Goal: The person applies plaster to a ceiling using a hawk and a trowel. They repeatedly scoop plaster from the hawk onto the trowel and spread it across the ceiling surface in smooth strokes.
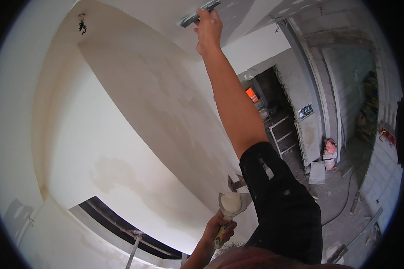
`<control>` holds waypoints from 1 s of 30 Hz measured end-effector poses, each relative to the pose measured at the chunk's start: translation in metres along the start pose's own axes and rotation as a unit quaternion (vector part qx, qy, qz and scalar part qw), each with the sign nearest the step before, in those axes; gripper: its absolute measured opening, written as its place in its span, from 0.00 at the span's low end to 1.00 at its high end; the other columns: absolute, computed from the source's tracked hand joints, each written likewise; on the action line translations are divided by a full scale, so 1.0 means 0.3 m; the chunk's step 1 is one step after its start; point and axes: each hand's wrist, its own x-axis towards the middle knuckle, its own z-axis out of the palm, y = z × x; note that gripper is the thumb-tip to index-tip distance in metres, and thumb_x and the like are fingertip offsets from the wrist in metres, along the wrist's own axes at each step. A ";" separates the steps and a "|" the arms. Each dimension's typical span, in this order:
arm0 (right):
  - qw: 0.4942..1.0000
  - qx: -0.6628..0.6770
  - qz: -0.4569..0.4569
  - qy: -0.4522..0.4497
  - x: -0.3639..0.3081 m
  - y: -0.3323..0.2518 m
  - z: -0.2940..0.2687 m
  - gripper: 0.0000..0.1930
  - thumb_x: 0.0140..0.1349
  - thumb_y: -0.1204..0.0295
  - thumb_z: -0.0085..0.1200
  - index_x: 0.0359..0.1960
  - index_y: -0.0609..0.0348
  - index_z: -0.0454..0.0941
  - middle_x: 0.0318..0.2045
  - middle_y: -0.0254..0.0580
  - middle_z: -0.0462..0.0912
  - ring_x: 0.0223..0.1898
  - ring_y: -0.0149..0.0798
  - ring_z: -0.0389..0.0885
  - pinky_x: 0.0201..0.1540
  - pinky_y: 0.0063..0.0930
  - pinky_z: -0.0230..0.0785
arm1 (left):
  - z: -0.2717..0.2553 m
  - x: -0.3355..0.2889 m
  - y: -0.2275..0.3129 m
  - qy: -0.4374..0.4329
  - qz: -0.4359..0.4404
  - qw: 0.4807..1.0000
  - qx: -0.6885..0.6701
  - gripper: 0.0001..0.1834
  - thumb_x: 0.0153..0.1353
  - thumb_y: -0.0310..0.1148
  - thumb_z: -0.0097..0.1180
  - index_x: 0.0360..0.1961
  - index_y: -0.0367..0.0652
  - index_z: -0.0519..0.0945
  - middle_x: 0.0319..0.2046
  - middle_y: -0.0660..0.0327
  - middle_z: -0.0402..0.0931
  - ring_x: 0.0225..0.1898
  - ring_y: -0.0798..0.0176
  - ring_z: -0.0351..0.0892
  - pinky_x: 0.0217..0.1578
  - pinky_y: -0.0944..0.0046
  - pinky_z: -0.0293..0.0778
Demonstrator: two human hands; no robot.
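My right arm stretches up across the view in a black sleeve with pale smears. At its end, my right hand (209, 31) is closed round a flat finishing trowel (200, 14), whose blade is against or very near the ceiling (231, 22). Low in the middle, my left hand (213, 229) grips the handle of a wide putty knife (221, 234). A smooth, cream-coloured lump of plaster (231, 203) sits on that knife's blade. Damp-looking patches mark the pale plastered surface (121, 175) to the left.
A long dark opening (116, 224) with a metal pole (133, 251) lies lower left. Loose wires (82, 24) hang at upper left. At right are a rough doorway (278, 103), a white ladder-like frame (280, 134), a red-and-white sack (330, 152) and a cable (345, 204) on the floor.
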 end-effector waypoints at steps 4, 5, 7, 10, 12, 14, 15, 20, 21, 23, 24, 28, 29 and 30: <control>0.996 -0.062 -0.071 0.008 -0.065 -0.142 0.065 0.14 0.66 0.70 0.51 0.47 0.67 0.77 0.37 0.37 0.79 0.40 0.35 0.76 0.43 0.31 0.66 | 0.003 -0.029 -0.012 -0.003 -0.006 1.000 0.009 0.29 0.61 0.31 0.46 0.65 0.54 0.61 0.18 0.59 0.65 0.08 0.68 0.57 0.09 0.72 0.58; 0.991 -0.091 -0.099 0.013 -0.077 -0.177 0.085 0.15 0.68 0.72 0.49 0.48 0.74 0.77 0.34 0.39 0.79 0.37 0.33 0.75 0.43 0.28 0.67 | -0.001 -0.034 -0.015 -0.007 -0.009 1.000 0.007 0.29 0.61 0.31 0.45 0.65 0.54 0.61 0.18 0.59 0.65 0.08 0.68 0.57 0.09 0.72 0.58; 0.988 -0.071 -0.139 -0.002 -0.096 -0.214 0.112 0.17 0.68 0.71 0.50 0.52 0.73 0.77 0.38 0.41 0.81 0.41 0.34 0.76 0.47 0.29 0.67 | -0.014 -0.044 -0.023 -0.013 -0.014 1.000 0.004 0.29 0.61 0.31 0.45 0.65 0.55 0.61 0.18 0.59 0.65 0.08 0.68 0.57 0.09 0.72 0.58; 0.979 -0.067 -0.187 -0.034 -0.140 -0.298 0.147 0.19 0.67 0.72 0.50 0.55 0.74 0.75 0.42 0.45 0.82 0.44 0.35 0.77 0.51 0.30 0.68 | 0.003 -0.063 -0.027 -0.013 -0.015 1.000 0.014 0.29 0.61 0.31 0.45 0.65 0.55 0.61 0.18 0.59 0.64 0.08 0.68 0.56 0.09 0.72 0.58; 0.974 -0.046 -0.213 -0.053 -0.164 -0.340 0.178 0.20 0.67 0.73 0.51 0.57 0.74 0.74 0.43 0.46 0.83 0.44 0.36 0.78 0.52 0.29 0.68 | 0.009 -0.079 -0.028 -0.008 -0.014 1.000 0.019 0.29 0.61 0.31 0.45 0.65 0.55 0.61 0.18 0.59 0.65 0.08 0.69 0.56 0.09 0.72 0.58; 0.967 -0.003 -0.245 -0.070 -0.183 -0.373 0.219 0.20 0.67 0.73 0.51 0.57 0.75 0.74 0.44 0.48 0.83 0.46 0.36 0.79 0.52 0.28 0.69 | 0.008 -0.091 -0.029 -0.011 -0.016 1.000 0.023 0.29 0.61 0.31 0.45 0.65 0.55 0.61 0.18 0.59 0.65 0.08 0.69 0.56 0.09 0.72 0.58; 0.966 -0.008 -0.249 -0.076 -0.196 -0.397 0.234 0.20 0.67 0.74 0.51 0.57 0.76 0.73 0.45 0.49 0.84 0.46 0.36 0.80 0.52 0.28 0.70 | 0.006 -0.095 -0.030 -0.016 -0.017 0.999 0.025 0.29 0.61 0.31 0.45 0.65 0.55 0.61 0.18 0.59 0.65 0.08 0.69 0.56 0.09 0.72 0.58; 0.971 -0.073 -0.204 -0.096 -0.308 -0.536 0.289 0.23 0.66 0.74 0.52 0.60 0.77 0.71 0.49 0.55 0.84 0.49 0.40 0.83 0.52 0.30 0.73 | -0.005 -0.113 -0.034 -0.028 -0.021 0.999 0.036 0.30 0.61 0.31 0.45 0.65 0.55 0.60 0.18 0.59 0.65 0.08 0.69 0.57 0.09 0.72 0.57; 0.969 -0.080 -0.211 -0.098 -0.322 -0.555 0.296 0.24 0.66 0.74 0.52 0.61 0.77 0.70 0.49 0.56 0.84 0.50 0.41 0.84 0.52 0.31 0.74 | -0.005 -0.112 -0.033 -0.029 -0.024 0.998 0.041 0.30 0.61 0.31 0.45 0.65 0.55 0.60 0.18 0.59 0.65 0.08 0.69 0.57 0.09 0.72 0.57; 0.951 -0.053 -0.286 -0.100 -0.343 -0.551 0.328 0.25 0.66 0.73 0.52 0.62 0.77 0.70 0.47 0.58 0.84 0.49 0.44 0.84 0.51 0.34 0.75 | -0.009 -0.108 -0.034 -0.035 -0.029 0.998 0.047 0.29 0.61 0.31 0.46 0.65 0.55 0.60 0.18 0.59 0.65 0.08 0.69 0.57 0.09 0.72 0.57; 0.944 -0.072 -0.307 -0.100 -0.355 -0.554 0.335 0.26 0.65 0.73 0.52 0.62 0.77 0.69 0.47 0.59 0.84 0.50 0.45 0.85 0.52 0.34 0.75 | -0.013 -0.104 -0.034 -0.039 -0.031 0.998 0.048 0.29 0.61 0.32 0.46 0.65 0.55 0.60 0.18 0.59 0.65 0.08 0.69 0.57 0.09 0.72 0.57; 0.922 -0.106 -0.357 -0.111 -0.355 -0.543 0.306 0.21 0.66 0.71 0.49 0.56 0.77 0.72 0.42 0.56 0.85 0.45 0.47 0.85 0.48 0.37 0.75 | -0.020 -0.072 -0.031 -0.035 -0.038 0.997 0.057 0.28 0.61 0.32 0.47 0.64 0.55 0.61 0.18 0.59 0.65 0.08 0.69 0.57 0.09 0.72 0.57; 0.930 -0.132 -0.328 -0.102 -0.380 -0.554 0.260 0.19 0.66 0.70 0.49 0.53 0.75 0.74 0.41 0.53 0.85 0.43 0.45 0.84 0.46 0.37 0.75 | -0.030 -0.074 -0.035 -0.032 -0.037 0.997 0.051 0.28 0.61 0.32 0.47 0.64 0.55 0.61 0.18 0.59 0.65 0.08 0.69 0.57 0.09 0.72 0.57; 0.927 -0.161 -0.329 -0.085 -0.379 -0.565 0.207 0.17 0.66 0.70 0.49 0.50 0.71 0.75 0.39 0.49 0.84 0.41 0.43 0.84 0.44 0.37 0.74 | -0.043 -0.060 -0.036 -0.039 -0.039 0.997 0.048 0.28 0.61 0.32 0.47 0.64 0.55 0.61 0.18 0.59 0.65 0.08 0.69 0.56 0.09 0.72 0.57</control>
